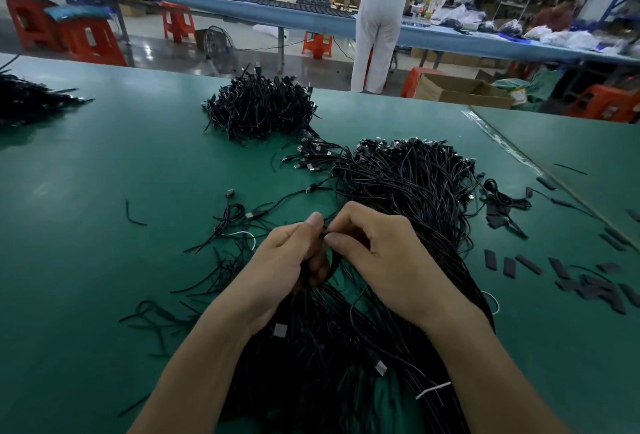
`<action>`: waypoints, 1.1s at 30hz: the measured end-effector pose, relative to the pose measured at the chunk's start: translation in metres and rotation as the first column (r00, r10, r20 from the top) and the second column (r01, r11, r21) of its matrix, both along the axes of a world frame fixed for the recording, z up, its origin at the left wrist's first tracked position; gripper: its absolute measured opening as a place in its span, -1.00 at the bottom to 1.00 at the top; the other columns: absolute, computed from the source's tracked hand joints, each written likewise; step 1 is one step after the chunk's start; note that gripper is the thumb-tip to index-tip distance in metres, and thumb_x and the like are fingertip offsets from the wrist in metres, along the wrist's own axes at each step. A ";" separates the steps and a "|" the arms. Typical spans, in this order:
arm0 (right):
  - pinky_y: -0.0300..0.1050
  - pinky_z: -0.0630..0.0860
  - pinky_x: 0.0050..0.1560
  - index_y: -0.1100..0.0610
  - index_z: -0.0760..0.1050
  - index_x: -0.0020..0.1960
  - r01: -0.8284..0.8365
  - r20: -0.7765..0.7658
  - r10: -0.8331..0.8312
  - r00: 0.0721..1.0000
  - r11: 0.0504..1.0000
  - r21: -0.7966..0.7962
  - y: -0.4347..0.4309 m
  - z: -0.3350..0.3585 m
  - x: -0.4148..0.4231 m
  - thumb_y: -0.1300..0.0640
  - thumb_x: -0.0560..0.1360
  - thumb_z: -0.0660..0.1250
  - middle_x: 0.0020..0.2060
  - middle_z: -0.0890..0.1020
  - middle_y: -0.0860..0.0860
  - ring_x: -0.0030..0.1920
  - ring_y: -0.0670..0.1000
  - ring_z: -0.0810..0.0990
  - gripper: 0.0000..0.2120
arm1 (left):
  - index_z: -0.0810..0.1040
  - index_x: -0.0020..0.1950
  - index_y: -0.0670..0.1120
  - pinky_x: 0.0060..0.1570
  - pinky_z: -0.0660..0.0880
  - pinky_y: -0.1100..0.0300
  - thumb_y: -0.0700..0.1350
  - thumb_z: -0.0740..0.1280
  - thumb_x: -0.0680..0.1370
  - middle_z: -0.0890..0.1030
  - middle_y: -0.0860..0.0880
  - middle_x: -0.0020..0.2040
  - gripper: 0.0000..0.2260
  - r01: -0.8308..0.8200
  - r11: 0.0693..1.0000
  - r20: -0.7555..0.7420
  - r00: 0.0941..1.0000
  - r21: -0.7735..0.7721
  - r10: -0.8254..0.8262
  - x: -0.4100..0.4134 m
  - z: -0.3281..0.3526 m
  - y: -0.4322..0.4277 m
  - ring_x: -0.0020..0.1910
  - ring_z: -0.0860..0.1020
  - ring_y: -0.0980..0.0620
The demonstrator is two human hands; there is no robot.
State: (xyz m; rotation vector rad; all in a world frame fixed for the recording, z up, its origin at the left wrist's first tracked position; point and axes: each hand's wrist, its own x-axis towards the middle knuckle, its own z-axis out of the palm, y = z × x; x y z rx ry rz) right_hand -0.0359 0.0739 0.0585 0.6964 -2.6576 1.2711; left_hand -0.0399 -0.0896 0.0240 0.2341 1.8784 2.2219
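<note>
Your left hand (287,260) and right hand (377,260) both pinch one black cable (325,234) at the frame's centre, above the big cable heap (408,184) on the green bench (104,174); black strips (530,264) lie at lower right.

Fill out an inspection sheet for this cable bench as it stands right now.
Surface: green table mat, with a taped seam on its right side.
Job's things: a black cable held between both hands, above the big loose cable pile.
Clutter: short black strips at right; loose black ties at left; a white tie by the right forearm.
Grippers: left hand grips the cable; right hand pinches it at the fingertips.
Cables: a tangled heap at the far edge; another pile at far left.
Surroundings: a standing person at a blue bench, red stools, an open cardboard box.
</note>
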 end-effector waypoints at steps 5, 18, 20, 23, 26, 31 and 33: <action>-0.03 0.55 -0.18 0.07 0.51 -0.01 0.080 -0.050 -0.075 0.996 0.992 0.098 -0.010 -0.003 0.001 0.11 0.63 0.27 -0.21 0.59 -0.09 -0.21 -0.09 0.56 -0.93 | 0.58 -0.11 -0.25 -0.19 0.46 0.10 0.21 0.19 0.57 0.56 -0.09 -0.26 -0.49 -0.064 0.991 -0.054 0.997 -0.114 0.058 -0.002 -0.002 0.003 -0.25 0.50 -0.06; 0.03 0.55 -0.14 0.08 0.51 0.00 0.118 -0.229 -0.112 0.967 0.993 0.011 -0.031 -0.001 -0.001 0.14 0.63 0.25 -0.17 0.59 -0.05 -0.16 -0.03 0.58 -0.92 | 0.60 -0.07 -0.14 -0.67 0.23 0.36 0.41 0.02 0.57 0.55 -0.14 -0.40 -0.33 -0.026 0.989 0.254 0.967 0.147 -0.012 0.004 0.002 0.008 -0.63 0.40 0.01; 0.06 0.54 -0.12 0.08 0.52 0.01 0.126 -0.237 -0.116 0.965 0.992 0.026 -0.030 -0.001 -0.002 0.13 0.64 0.25 -0.16 0.60 -0.03 -0.15 0.00 0.58 -0.92 | 0.55 -0.01 -0.16 -0.66 0.18 0.39 0.46 0.02 0.53 0.55 -0.12 -0.38 -0.30 -0.031 0.984 0.252 0.968 0.177 -0.015 0.002 0.000 0.008 -0.62 0.35 0.05; 0.06 0.56 -0.12 0.08 0.52 0.04 0.133 -0.228 -0.124 0.966 0.991 0.023 -0.029 -0.003 -0.003 0.15 0.65 0.23 -0.13 0.61 -0.03 -0.13 0.01 0.61 -0.90 | 0.58 -0.08 -0.06 -0.65 0.16 0.40 0.53 0.06 0.48 0.54 -0.04 -0.38 -0.32 0.043 0.986 0.191 0.979 0.164 -0.074 0.003 0.002 0.006 -0.59 0.31 0.10; 0.02 0.56 -0.18 0.09 0.54 0.05 0.146 -0.237 -0.140 0.961 0.989 0.007 -0.026 -0.004 -0.004 0.26 0.62 0.22 -0.14 0.61 -0.04 -0.18 -0.01 0.58 -0.85 | 0.54 -0.24 -0.02 -0.62 0.15 0.38 0.47 0.26 0.43 0.47 -0.02 -0.39 -0.47 0.063 0.996 0.134 0.989 0.057 -0.070 0.004 0.003 0.006 -0.56 0.21 0.11; -0.32 0.51 -0.13 0.04 0.61 0.04 0.109 -0.212 -0.117 0.970 0.993 -0.049 -0.016 -0.006 -0.008 0.23 0.60 0.30 -0.21 0.65 -0.16 -0.17 -0.13 0.61 -0.85 | 0.40 -0.41 0.04 -0.58 0.10 0.33 0.45 0.24 0.39 0.19 0.04 -0.44 -0.51 0.009 1.000 0.096 0.995 -0.021 -0.007 0.002 -0.001 0.008 -0.53 0.09 0.08; -0.43 0.49 -0.09 -0.01 0.62 0.13 0.087 -0.112 -0.101 0.989 0.988 -0.124 -0.012 -0.008 -0.011 0.18 0.59 0.34 -0.14 0.68 -0.19 -0.08 -0.20 0.63 -0.82 | 0.31 -0.45 0.04 -0.57 0.09 0.32 0.45 0.21 0.40 0.17 0.08 -0.47 -0.49 -0.047 0.998 0.073 0.996 -0.051 0.051 0.001 -0.004 0.009 -0.55 0.09 0.09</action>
